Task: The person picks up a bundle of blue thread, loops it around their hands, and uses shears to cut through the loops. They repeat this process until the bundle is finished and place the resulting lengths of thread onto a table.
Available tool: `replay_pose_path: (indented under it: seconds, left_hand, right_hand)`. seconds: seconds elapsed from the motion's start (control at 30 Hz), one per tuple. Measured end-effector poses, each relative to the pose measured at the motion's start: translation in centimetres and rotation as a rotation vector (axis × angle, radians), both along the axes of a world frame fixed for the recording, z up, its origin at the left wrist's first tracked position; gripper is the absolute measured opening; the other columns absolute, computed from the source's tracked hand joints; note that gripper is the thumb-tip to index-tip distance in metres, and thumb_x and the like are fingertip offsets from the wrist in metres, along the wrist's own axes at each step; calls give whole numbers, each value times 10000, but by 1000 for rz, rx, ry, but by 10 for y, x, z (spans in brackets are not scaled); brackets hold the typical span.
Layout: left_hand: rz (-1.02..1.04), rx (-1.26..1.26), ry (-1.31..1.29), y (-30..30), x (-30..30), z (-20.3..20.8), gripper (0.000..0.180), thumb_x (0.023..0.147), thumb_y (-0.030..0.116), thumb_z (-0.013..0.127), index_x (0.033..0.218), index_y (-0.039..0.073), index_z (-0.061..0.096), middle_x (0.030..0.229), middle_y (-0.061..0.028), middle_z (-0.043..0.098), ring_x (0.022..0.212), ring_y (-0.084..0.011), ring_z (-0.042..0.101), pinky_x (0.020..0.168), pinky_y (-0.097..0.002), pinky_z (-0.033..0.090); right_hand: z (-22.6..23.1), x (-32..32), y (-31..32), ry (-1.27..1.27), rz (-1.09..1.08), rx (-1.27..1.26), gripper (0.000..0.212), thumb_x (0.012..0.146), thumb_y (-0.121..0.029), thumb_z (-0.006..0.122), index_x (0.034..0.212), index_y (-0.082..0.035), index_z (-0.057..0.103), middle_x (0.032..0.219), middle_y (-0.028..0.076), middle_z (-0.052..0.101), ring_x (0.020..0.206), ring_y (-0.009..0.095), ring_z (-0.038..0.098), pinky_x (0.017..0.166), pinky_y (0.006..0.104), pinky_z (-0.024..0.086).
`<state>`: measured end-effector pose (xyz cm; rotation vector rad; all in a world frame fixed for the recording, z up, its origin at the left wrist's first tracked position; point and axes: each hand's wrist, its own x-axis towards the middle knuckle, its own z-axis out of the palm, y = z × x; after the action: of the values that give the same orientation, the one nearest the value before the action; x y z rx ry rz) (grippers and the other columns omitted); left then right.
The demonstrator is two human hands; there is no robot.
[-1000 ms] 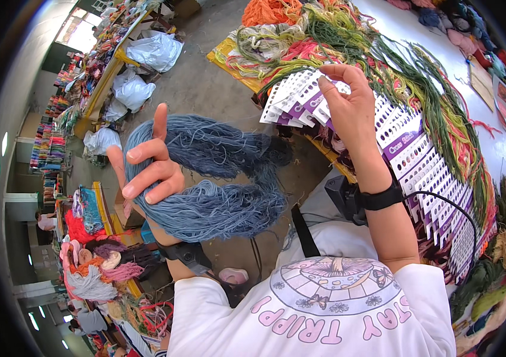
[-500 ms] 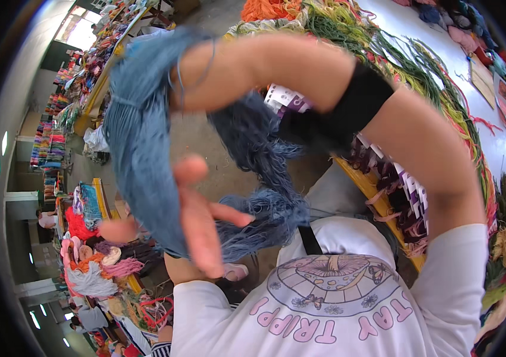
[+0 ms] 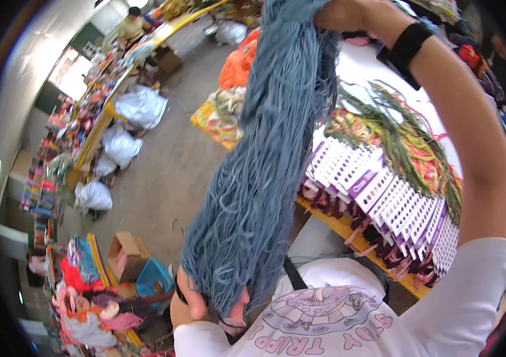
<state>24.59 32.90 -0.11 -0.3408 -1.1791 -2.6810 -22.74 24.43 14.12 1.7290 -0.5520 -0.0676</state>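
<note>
A thick skein of blue-grey yarn [image 3: 253, 178] stretches diagonally across the middle of the view, many loose strands hanging along it. Its far end is gripped by my right hand [image 3: 342, 15], raised at the top with a black band round the wrist; the fingers are partly hidden by yarn. At the near end, low on the left, my left hand [image 3: 191, 298] is in the skein. Yarn covers most of this hand, leaving some fingers showing on either side of the strands.
White punched cards [image 3: 384, 202] with dark threads line the yellow-edged table at right, beside green and yellow yarn [image 3: 407, 137]. Orange yarn [image 3: 238, 62] sits beyond. White sacks [image 3: 140, 107], a cardboard box [image 3: 127, 256] and a blue basket [image 3: 154, 276] stand left. Someone [image 3: 132, 27] is far off.
My right hand has swung from the left up to the top right, drawing the skein out long. My left hand has lowered, its fingers now mostly under yarn. The view has turned.
</note>
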Motion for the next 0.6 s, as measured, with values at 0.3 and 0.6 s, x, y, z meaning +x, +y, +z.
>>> replay_pose_path:
  seconds: [0.3,0.6]
  left_hand:
    - [319,-818,-524,6,-49,78,409,638,73,728,998,-18,557,795,-106,631,716,-196,599,666,-285,461]
    - [812,-1972,-630,12,-136,15,458,532,85,679,966,40,543,600,-98,548,592,-309,555,551,-414,429]
  right_hand:
    - [-31,7,43,-665,-369,230,246,732,-227,512,914,-89,602,982,94,594,964,265,513,870,375,392]
    - [-61,4,81,-2355,513,1782,683,858,-549,390,1336,-68,317,1302,115,421,1203,204,399,978,311,326]
